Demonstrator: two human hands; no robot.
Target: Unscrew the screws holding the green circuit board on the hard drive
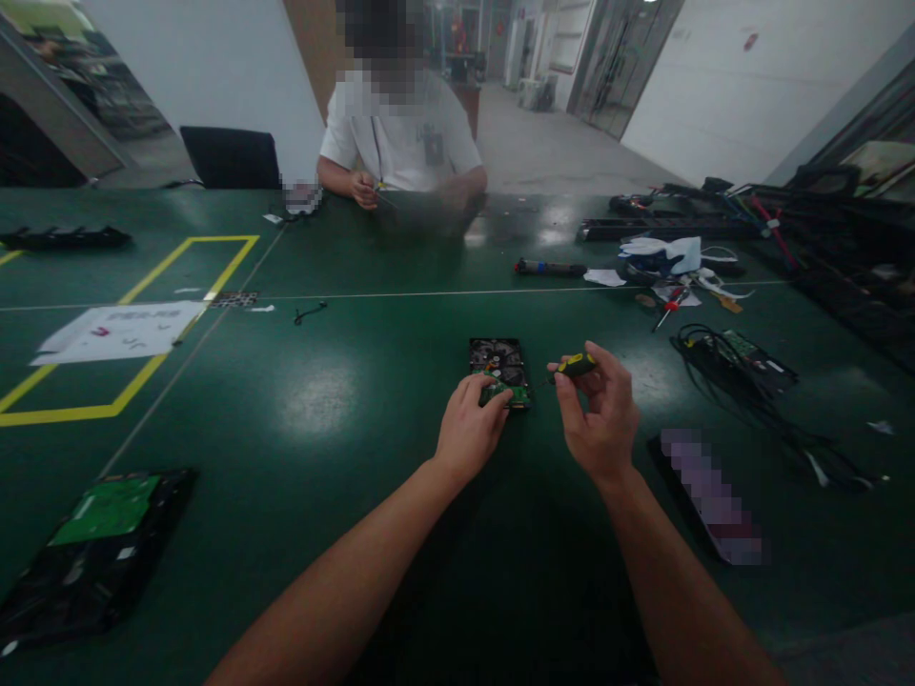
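A: Where's the hard drive?
B: Middle of the tabletop, lying flat, well off every edge. Left hand clamps its near end, fingers curled on it.
A: Right hand?
B: Fingers closed on a yellow screwdriver, just right of it, shaft toward it. 1 other drive at the near left corner.
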